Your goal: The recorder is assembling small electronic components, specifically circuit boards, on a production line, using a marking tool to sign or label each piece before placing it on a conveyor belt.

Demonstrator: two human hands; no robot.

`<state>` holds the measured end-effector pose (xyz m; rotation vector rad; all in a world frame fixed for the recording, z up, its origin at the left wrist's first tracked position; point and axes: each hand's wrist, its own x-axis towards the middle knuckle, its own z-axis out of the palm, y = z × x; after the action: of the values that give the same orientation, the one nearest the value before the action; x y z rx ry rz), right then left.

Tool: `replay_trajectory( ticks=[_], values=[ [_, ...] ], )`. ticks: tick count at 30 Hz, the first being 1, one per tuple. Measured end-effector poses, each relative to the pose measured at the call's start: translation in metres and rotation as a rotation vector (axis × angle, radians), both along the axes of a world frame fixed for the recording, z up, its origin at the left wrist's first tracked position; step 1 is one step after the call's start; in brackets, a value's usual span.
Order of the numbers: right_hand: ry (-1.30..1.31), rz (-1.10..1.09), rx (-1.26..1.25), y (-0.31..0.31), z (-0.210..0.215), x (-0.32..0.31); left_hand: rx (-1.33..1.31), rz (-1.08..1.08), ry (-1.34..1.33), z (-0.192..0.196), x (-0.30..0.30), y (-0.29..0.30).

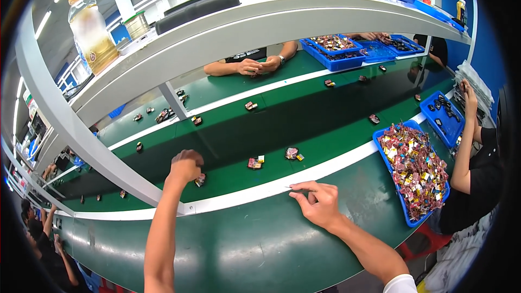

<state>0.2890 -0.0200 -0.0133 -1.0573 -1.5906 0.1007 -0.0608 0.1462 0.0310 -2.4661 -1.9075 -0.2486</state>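
Note:
My left hand (186,166) reaches out over the green conveyor belt (325,141), fingers curled down on a small dark-red part (200,180) lying on the belt. My right hand (317,202) rests at the white strip along the belt's near edge and pinches a thin, small piece (293,189) between thumb and forefinger; what it is I cannot tell. Two more small parts (255,163) (293,154) lie on the belt between my hands.
A blue tray (386,166) heaped with small colourful parts stands at my right. More blue trays (331,64) sit across the belt, where a person's hands (255,66) rest. A person (475,157) works at right. A grey shelf (228,32) with bottles spans overhead.

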Motion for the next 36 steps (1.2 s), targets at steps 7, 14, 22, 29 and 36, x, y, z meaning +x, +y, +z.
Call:
replay_trajectory(
  ticks=[7,14,22,29,36],
  values=[
    [-0.019,-0.004,0.006,-0.001,0.002,0.0,-0.181,0.007,-0.015,-0.002,-0.014,-0.008],
    [-0.029,0.0,-0.026,-0.002,0.004,0.0,-0.372,0.208,-0.085,0.022,0.003,-0.012],
    [-0.048,0.005,-0.029,-0.004,0.006,0.001,-0.412,0.155,-0.008,0.011,-0.005,-0.004],
    [-0.041,0.005,-0.026,-0.003,0.005,0.0,-0.462,0.176,0.102,0.008,-0.01,-0.002],
    [-0.051,0.007,-0.056,-0.005,0.009,0.001,-0.058,-0.049,0.25,-0.011,-0.022,-0.009]
  ],
)
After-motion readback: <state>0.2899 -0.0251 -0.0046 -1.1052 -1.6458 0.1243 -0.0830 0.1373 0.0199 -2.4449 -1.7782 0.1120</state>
